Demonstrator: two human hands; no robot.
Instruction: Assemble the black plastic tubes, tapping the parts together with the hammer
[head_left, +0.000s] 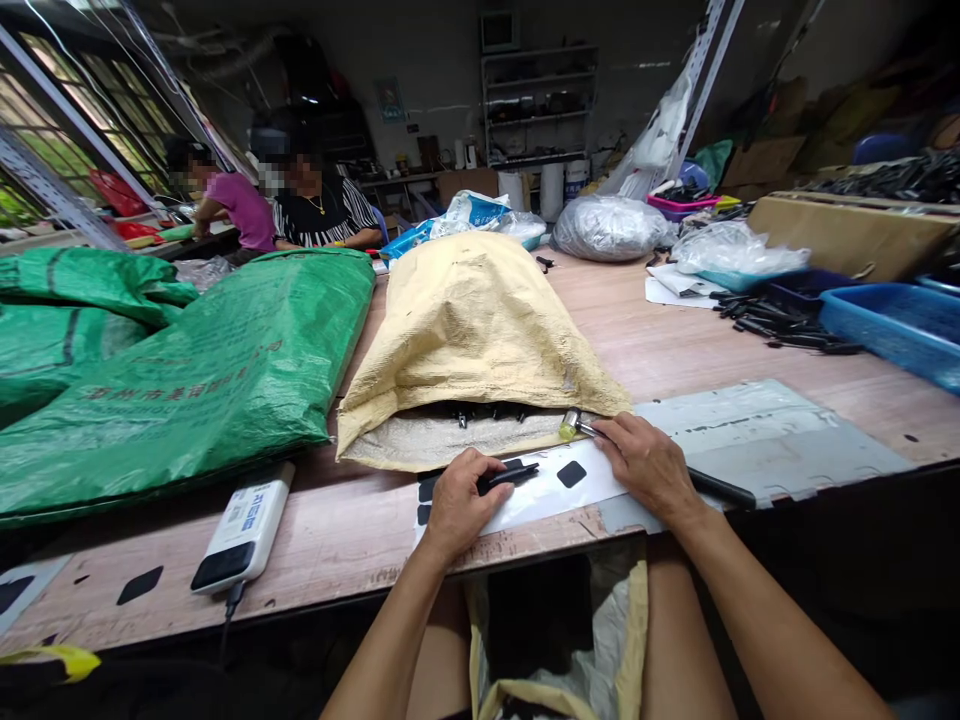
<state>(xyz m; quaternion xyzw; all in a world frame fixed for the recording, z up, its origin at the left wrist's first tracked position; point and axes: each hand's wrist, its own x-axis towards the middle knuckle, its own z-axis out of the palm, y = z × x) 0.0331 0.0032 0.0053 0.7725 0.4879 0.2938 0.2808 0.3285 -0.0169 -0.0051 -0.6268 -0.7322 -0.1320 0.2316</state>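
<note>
In my left hand (466,500) is a slim black plastic piece (511,476), gripped between thumb and fingers over a white sheet (551,495) on the bench. A black rounded-square pad (571,473) lies on that sheet, with others partly under my left hand. My right hand (646,462) is closed around a small hammer; its head (571,424) has a yellowish face and rests by the sack's mouth, and its black handle end (720,489) sticks out past my wrist. Just beyond both hands a cream woven sack (480,330) lies with its mouth towards me, dark pieces showing inside.
Green woven sacks (187,370) fill the left, with a white power bank (246,525) and cable before them. A grey mat (765,440), black parts (780,320) and blue tray (900,325) are on the right. An open sack (630,630) hangs at my lap. Two people sit beyond.
</note>
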